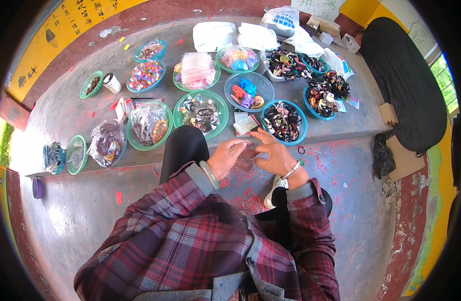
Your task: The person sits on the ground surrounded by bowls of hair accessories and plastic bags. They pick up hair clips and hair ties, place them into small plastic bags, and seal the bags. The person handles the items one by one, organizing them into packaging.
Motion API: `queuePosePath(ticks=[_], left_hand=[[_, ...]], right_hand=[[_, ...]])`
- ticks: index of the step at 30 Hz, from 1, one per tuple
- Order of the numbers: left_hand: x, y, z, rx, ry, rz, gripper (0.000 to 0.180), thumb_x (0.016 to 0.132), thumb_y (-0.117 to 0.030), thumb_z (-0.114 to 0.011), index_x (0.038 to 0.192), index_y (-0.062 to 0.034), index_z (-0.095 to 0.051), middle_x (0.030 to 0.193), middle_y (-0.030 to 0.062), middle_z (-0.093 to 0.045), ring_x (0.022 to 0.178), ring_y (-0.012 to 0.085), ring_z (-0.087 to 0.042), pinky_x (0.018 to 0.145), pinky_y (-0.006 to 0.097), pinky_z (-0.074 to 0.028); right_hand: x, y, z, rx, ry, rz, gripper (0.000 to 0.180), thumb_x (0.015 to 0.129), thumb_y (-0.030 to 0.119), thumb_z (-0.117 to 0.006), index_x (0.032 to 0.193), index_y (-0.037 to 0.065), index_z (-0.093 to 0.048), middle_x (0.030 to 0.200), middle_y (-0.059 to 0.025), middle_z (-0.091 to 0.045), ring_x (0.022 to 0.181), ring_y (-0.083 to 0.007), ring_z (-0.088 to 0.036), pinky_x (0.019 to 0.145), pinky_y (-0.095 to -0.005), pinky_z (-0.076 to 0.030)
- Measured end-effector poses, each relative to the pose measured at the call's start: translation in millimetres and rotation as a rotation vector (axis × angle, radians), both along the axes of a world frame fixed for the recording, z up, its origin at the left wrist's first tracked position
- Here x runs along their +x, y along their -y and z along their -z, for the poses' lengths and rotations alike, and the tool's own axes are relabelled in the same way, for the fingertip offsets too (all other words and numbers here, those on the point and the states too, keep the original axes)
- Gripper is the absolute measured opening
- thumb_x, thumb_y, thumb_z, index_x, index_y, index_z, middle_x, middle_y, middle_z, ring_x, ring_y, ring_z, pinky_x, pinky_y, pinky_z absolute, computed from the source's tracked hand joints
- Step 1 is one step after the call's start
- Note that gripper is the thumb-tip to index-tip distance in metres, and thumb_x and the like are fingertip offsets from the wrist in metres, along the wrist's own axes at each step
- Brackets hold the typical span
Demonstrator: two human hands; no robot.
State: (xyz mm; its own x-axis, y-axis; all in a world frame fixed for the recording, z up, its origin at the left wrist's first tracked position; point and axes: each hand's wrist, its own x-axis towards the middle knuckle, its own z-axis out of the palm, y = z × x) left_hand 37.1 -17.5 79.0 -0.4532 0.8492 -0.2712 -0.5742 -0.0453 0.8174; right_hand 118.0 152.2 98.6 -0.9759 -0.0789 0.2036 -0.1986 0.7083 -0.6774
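Note:
My left hand [227,158] and my right hand [276,156] meet above my lap, fingers pinched. Between them is a small clear plastic bag [245,163], faint and see-through, gripped at its edges by both. Whether anything lies inside it I cannot make out. Just beyond my fingers, small flat packets [246,124] rest on the ledge. To their right stands a blue basin [304,134] of dark hair ties [282,120]. A green basin [224,108] to the left holds bagged dark hair ties [203,114].
More basins spread over the concrete ledge [55,108], among them one with colourful scrunchies [248,95] and one with pink plastic sleeves [197,69]. White bags [214,36] lie at the back. A black oval case [403,85] leans at the right. Red scraps [250,198] litter the floor.

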Motion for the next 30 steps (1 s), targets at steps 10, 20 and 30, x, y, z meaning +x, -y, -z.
queuePosePath(ticks=[10, 20, 30], left_hand=[[-2.7, -1.9, -6.6, 0.032, 0.129, -0.081, 0.03, 0.087, -0.012, -0.049, 0.114, 0.0011, -0.045, 0.095, 0.0097, -0.058, 0.079, 0.0157, -0.059, 0.067, 0.025, -0.049], [-7.5, -2.5, 9.1, -0.042, 0.098, -0.17, 0.015, 0.083, -0.008, -0.054, 0.096, 0.0009, -0.054, 0.088, 0.0077, -0.06, 0.072, 0.0136, -0.058, 0.062, 0.024, -0.049], [-1.7, -3.8, -1.3, -0.034, -0.028, -0.232, 0.014, 0.085, -0.009, -0.052, 0.095, -0.0008, -0.056, 0.091, 0.0063, -0.061, 0.073, 0.0107, -0.057, 0.062, 0.023, -0.048]], right_hand=[[-1.1, -3.9, 4.4, -0.183, 0.053, 0.098, 0.009, 0.065, 0.004, -0.064, 0.074, 0.003, -0.062, 0.109, -0.0154, -0.055, 0.109, -0.0285, -0.049, 0.088, -0.0339, -0.04], [-6.4, 3.3, -0.7, -0.716, -0.01, 0.215, 0.024, 0.071, 0.004, -0.064, 0.092, 0.0, -0.054, 0.089, -0.0084, -0.06, 0.083, -0.0148, -0.057, 0.073, -0.0269, -0.047], [-5.8, 0.2, 11.6, -0.937, 0.304, 0.342, 0.017, 0.075, 0.009, -0.065, 0.089, -0.001, -0.061, 0.079, -0.0032, -0.062, 0.072, -0.0096, -0.056, 0.062, -0.0225, -0.045]])
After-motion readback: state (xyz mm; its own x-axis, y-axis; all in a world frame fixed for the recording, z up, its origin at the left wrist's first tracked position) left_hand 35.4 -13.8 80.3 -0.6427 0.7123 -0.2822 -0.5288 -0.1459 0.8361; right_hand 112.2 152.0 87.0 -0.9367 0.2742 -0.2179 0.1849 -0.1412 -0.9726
